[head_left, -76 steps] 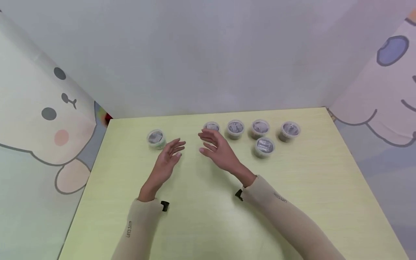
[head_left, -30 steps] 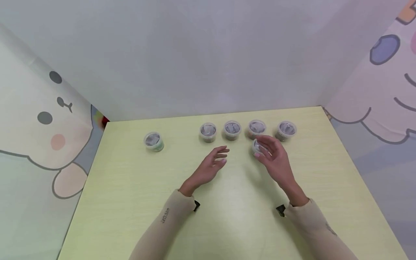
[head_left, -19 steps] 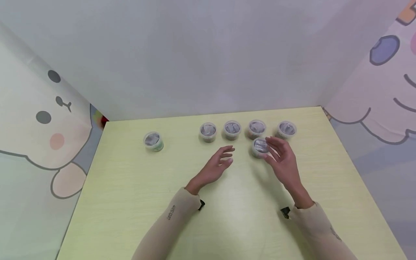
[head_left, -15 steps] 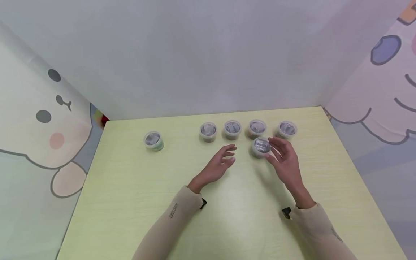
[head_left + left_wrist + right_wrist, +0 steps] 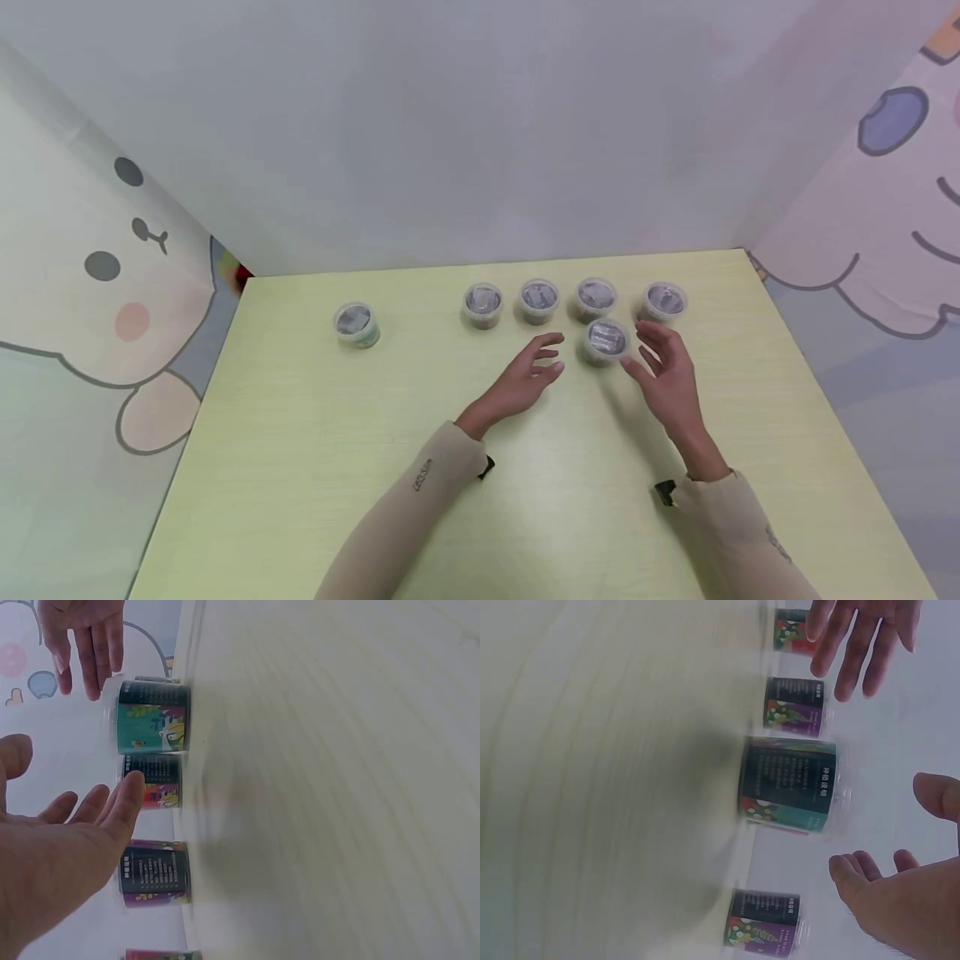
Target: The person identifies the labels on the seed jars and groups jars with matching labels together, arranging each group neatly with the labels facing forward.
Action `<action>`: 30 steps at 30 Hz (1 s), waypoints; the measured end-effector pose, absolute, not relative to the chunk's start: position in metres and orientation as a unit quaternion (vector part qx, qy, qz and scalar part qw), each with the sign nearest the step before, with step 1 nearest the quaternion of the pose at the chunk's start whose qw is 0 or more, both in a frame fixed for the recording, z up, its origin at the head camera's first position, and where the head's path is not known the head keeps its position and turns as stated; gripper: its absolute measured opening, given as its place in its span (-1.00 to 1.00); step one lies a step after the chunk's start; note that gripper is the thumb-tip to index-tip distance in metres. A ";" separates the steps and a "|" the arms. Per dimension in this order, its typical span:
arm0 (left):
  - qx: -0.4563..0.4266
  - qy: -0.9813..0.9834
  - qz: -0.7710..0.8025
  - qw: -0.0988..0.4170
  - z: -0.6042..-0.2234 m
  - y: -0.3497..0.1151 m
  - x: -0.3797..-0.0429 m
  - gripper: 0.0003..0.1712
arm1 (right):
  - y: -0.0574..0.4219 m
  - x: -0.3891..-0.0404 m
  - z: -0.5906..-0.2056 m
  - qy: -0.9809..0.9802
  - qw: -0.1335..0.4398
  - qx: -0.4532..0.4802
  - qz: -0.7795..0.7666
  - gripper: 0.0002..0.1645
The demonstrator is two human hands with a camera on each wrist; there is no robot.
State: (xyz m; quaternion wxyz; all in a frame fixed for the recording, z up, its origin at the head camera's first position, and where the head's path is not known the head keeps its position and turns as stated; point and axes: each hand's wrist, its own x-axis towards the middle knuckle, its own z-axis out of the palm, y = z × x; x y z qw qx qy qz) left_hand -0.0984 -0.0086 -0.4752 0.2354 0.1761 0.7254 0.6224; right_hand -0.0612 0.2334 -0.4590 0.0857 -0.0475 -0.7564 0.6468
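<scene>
A small lidded plastic tub (image 5: 605, 340) stands in front of the back row on the table, with silvery packing showing through its lid. The wrist views show a teal and black printed label on this teal tub (image 5: 152, 720). My left hand (image 5: 522, 381) hovers to its left, palm turned inward and fingers loosely spread. On the other side is my right hand (image 5: 670, 383), thumb and fingertips close to the tub's rim. In the right wrist view, a gap shows between the right fingers (image 5: 847, 877) and the teal tub (image 5: 787, 784). Neither hand holds anything.
Behind it several similar tubs form a row: one at the left end (image 5: 482, 305), then (image 5: 538, 301) another tub, a third tub (image 5: 596, 298) and a right-end tub (image 5: 665, 301). A lone tub (image 5: 356, 325) stands far left. Cloth walls enclose the pale yellow table (image 5: 300, 467).
My left hand has moved right from beside the lone tub to near the front tub. My right hand has also moved right, past the front tub. The tubs have stayed put.
</scene>
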 end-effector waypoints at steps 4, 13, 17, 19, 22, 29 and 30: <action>0.165 0.728 0.619 0.242 -0.478 -0.003 -0.099 -0.37 | 0.236 -0.064 -0.464 -0.777 0.050 -0.062 0.625 -0.24; 0.160 0.735 0.609 0.250 -0.482 0.012 -0.104 -0.31 | 0.239 -0.070 -0.473 -0.795 0.003 -0.057 0.603 -0.14; 0.157 0.736 0.603 0.264 -0.483 0.020 -0.104 -0.27 | 0.238 -0.072 -0.476 -0.797 -0.004 -0.052 0.601 -0.11; 0.154 0.734 0.603 0.271 -0.484 0.023 -0.104 -0.24 | 0.237 -0.073 -0.477 -0.798 -0.006 -0.049 0.601 -0.10; 0.147 0.728 0.611 0.276 -0.486 0.028 -0.104 -0.20 | 0.236 -0.075 -0.478 -0.800 -0.010 -0.045 0.598 -0.10; 0.146 0.721 0.615 0.285 -0.488 0.035 -0.104 -0.18 | 0.233 -0.077 -0.479 -0.811 -0.027 -0.033 0.583 -0.08; 0.148 0.720 0.615 0.286 -0.488 0.036 -0.104 -0.18 | 0.232 -0.078 -0.479 -0.812 -0.029 -0.032 0.582 -0.08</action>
